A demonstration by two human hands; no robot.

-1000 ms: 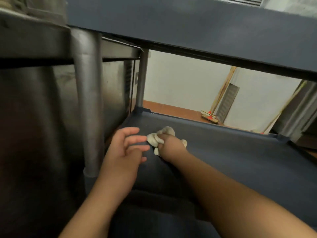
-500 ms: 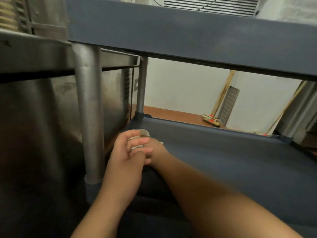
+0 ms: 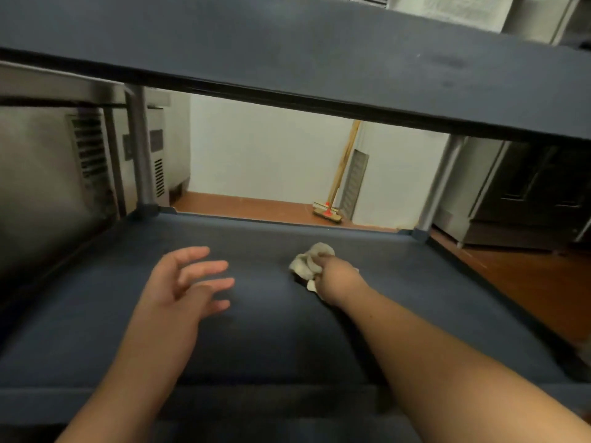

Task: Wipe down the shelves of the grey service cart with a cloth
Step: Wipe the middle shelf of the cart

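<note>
Gripping a crumpled, pale cloth (image 3: 309, 263) near the matte grey shelf's (image 3: 415, 298) far edge, the right hand (image 3: 335, 276) presses down; left hand (image 3: 179, 292) hovers, fingers spread.

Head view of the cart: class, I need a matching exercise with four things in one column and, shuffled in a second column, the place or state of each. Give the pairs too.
Things:
1. cloth
2. left hand
3. broom
4. right hand

Places or states:
A. leans against the white wall, head on the floor
B. open, fingers spread above the lower shelf
C. bunched up on the lower shelf
D. grips the cloth

Pairs: 1-C, 2-B, 3-A, 4-D
</note>
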